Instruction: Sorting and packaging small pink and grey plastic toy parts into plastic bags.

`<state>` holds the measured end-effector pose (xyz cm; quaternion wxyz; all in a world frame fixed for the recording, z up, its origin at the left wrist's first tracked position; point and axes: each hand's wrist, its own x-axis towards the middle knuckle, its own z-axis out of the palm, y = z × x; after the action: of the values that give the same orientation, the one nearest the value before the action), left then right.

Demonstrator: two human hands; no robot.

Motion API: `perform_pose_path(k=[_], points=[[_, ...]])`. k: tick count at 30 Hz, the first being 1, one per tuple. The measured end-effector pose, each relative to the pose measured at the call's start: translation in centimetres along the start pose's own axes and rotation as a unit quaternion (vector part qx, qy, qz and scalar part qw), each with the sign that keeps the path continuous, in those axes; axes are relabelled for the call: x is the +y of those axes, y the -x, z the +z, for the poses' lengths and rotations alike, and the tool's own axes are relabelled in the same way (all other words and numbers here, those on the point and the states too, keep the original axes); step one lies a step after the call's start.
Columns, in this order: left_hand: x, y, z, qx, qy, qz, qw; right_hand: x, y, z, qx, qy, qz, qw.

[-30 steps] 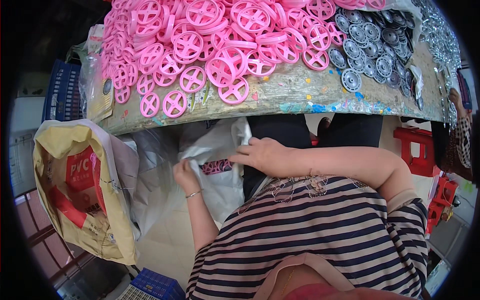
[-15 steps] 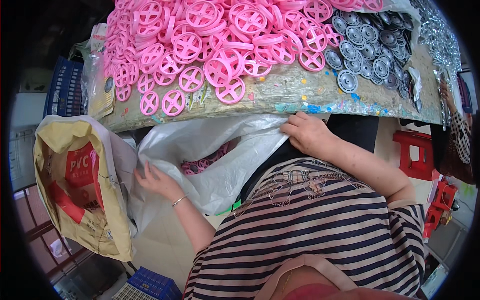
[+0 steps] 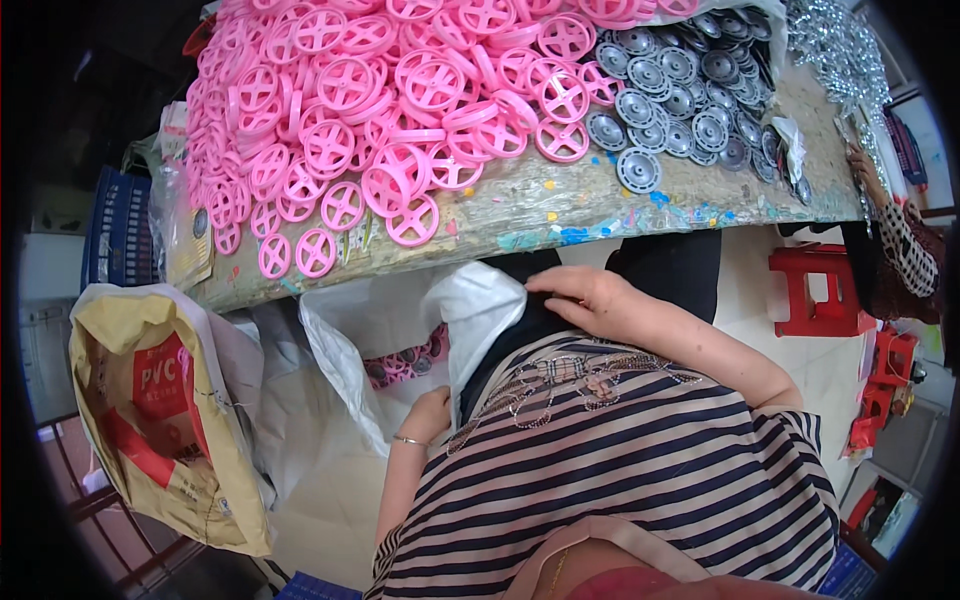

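A white woven sack (image 3: 480, 300) hangs with its mouth up below the table's front edge. Inside it lie pink rings and grey discs (image 3: 410, 360). At the near side of the sack's mouth, my left hand (image 3: 428, 415) is closed on the rim, its fingertips partly hidden. My right hand (image 3: 590, 297) is beside the sack's right corner, its fingers stretched out and the tips at or just off the fabric. A heap of pink spoked plastic wheels (image 3: 345, 85) covers the tabletop, with grey round wheel discs (image 3: 665, 110) on its right.
A yellow paper sack (image 3: 130, 510) stands open at the left, against the white one. The worn table edge (image 3: 480, 255) runs across in front of me. Red stools (image 3: 805, 290) stand on the right, near another person's arm (image 3: 905, 240). Blue crates (image 3: 118, 225) stack at far left.
My left hand has moved right and nearer my body, from the sack's left side. The right hand has shifted left and its fingers have straightened. The sack's mouth has narrowed.
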<state>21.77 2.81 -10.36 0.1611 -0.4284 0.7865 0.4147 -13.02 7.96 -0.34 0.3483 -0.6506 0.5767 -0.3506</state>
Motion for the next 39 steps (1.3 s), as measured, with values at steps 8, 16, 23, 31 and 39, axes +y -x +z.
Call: perform_pose_path(k=[8,16,23,31,39], points=[[1.7,-2.2,-3.9,0.182,0.018,-0.016,0.983,-0.1,-2.8,-6.9,0.168,0.091,0.032,0.981],[9.9,-3.2,-7.7,0.45,0.159,0.119,0.871,4.6,-7.5,-7.1,0.223,0.337,0.007,0.915],[17.4,-4.5,-8.1,0.229,0.474,0.233,0.818,1.4,-7.1,-7.1,0.206,0.17,-0.065,0.962],[21.7,-8.3,-7.4,0.027,0.675,0.183,0.714,-1.6,-2.1,-3.5,0.123,0.145,-0.074,0.979],[21.6,-8.6,-7.4,0.026,0.72,0.175,0.671,5.9,-0.4,-9.5,0.245,0.38,0.06,0.89]])
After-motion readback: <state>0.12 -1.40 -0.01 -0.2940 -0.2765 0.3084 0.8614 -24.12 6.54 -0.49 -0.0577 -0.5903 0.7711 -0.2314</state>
